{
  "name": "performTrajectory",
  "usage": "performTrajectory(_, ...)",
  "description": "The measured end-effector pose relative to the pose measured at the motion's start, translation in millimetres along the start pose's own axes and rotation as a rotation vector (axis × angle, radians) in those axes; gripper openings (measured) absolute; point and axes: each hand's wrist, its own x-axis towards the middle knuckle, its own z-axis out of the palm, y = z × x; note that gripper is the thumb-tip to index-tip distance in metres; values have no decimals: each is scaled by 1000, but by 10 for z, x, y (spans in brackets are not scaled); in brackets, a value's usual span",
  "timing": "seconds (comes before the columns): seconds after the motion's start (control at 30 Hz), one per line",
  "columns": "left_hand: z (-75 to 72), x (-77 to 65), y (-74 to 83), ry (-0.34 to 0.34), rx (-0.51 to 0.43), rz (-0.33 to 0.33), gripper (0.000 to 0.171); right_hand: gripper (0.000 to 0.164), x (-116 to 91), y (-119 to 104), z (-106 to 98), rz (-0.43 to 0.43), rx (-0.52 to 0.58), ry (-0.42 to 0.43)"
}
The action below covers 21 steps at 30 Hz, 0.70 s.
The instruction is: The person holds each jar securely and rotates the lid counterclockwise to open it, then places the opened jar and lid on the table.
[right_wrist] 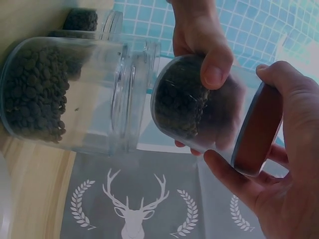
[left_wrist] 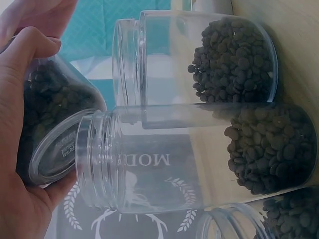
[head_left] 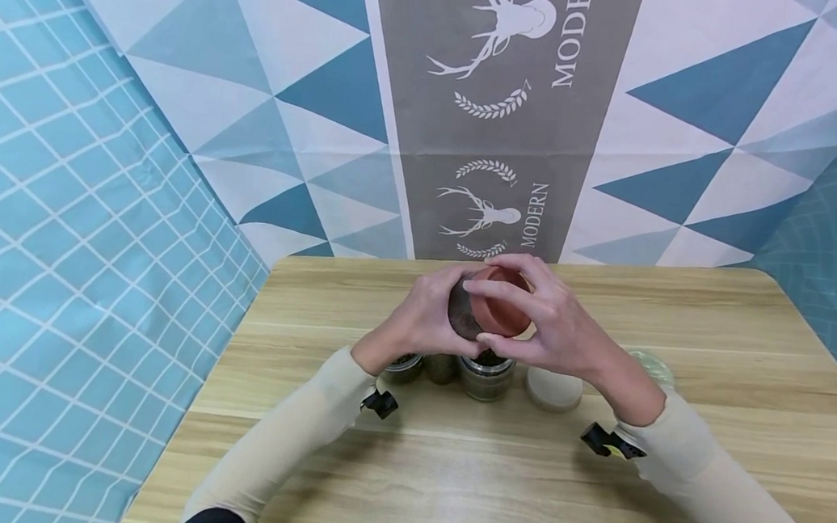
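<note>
Above the table, my left hand (head_left: 426, 307) grips a clear jar (right_wrist: 172, 107) partly filled with dark pellets, its thumb lying along the side. My right hand (head_left: 557, 304) holds the reddish-brown lid (right_wrist: 259, 132) on that jar, thumb on one side and fingers on the other. The jar is tilted, lid toward the head camera. Just below stands a wide-mouthed glass jar (head_left: 486, 377) without a lid, also holding dark pellets. In the left wrist view, dark pellets fill the low part of a glass jar (left_wrist: 174, 154) close to my left hand.
More small jars, a left one (head_left: 404, 368) and a middle one (head_left: 440, 368), stand beside the wide-mouthed jar. To its right lies a whitish round object (head_left: 554, 390). A pale green, clear round item (head_left: 650, 365) is partly behind my right forearm. Wood-grain table (head_left: 447, 474) underneath.
</note>
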Motion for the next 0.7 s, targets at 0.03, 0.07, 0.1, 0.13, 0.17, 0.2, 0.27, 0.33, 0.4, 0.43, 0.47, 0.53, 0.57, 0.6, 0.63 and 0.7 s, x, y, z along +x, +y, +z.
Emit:
performTrajectory(0.03,-1,-5,1,1,-4,0,96,55,5,-7,-13,17,7,-4)
performTrajectory(0.07,0,-8,2,2,-5,2,95,61,10,-14,-28,40,13,-5)
performTrajectory(0.1,1,-9,1,1,-8,3,95,67,15,-22,-43,71,16,-2)
performTrajectory(0.13,2,-11,0,1,-9,3,94,73,22,-31,-60,108,16,3)
performTrajectory(0.17,2,-12,-1,2,-10,2,94,79,31,-42,-78,147,15,7)
performTrajectory(0.2,1,-13,-2,3,-11,-2,93,85,40,-54,-92,190,10,9)
performTrajectory(0.27,1,-12,-4,1,-11,-8,93,93,56,-79,-114,268,-9,4)
performTrajectory(0.33,-1,-15,-9,1,-7,-19,93,93,72,-110,-123,322,-19,-12)
performTrajectory(0.4,-1,-13,-11,1,3,-26,93,85,81,-138,-119,346,-27,-18)
performTrajectory(0.43,1,-10,-13,1,8,-26,94,80,85,-150,-116,348,-29,-16)
performTrajectory(0.47,3,-8,-16,1,13,-26,94,74,88,-157,-110,346,-33,-11)
performTrajectory(0.53,8,-5,-14,2,18,-28,95,64,95,-170,-105,340,-34,3)
performTrajectory(0.57,10,-3,-13,2,22,-29,96,60,97,-172,-103,337,-36,10)
performTrajectory(0.6,12,-2,-12,3,24,-31,96,58,100,-173,-103,333,-36,12)
performTrajectory(0.63,14,-1,-11,3,24,-32,95,58,103,-173,-104,330,-36,13)
performTrajectory(0.7,15,3,-7,4,27,-34,96,57,104,-170,-109,331,-33,11)
